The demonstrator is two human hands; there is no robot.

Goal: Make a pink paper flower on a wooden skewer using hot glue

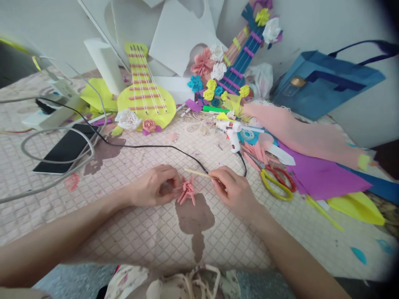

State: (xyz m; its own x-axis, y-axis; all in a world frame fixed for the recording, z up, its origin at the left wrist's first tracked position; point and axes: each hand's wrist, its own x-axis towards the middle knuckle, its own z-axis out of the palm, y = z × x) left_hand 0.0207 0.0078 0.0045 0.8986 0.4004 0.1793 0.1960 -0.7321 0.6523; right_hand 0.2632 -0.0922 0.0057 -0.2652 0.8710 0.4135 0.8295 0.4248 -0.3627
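Observation:
My left hand (155,185) is curled and pinches a small pink paper flower (187,190) just above the checked floor mat (131,232). A thin wooden stick (197,172) lies in the closed fingers of my right hand (232,189), its free end pointing left over the flower. The stick's tip hovers a little above the petals without touching them. Both forearms come in from the bottom edge.
A white glue gun (232,133) with a black cable lies behind the hands. Scissors (276,180) and coloured paper sheets (321,172) lie to the right. Two paper guitars (145,93) with flowers, a blue bag (321,81), a phone (67,147) and grey cables sit behind and to the left.

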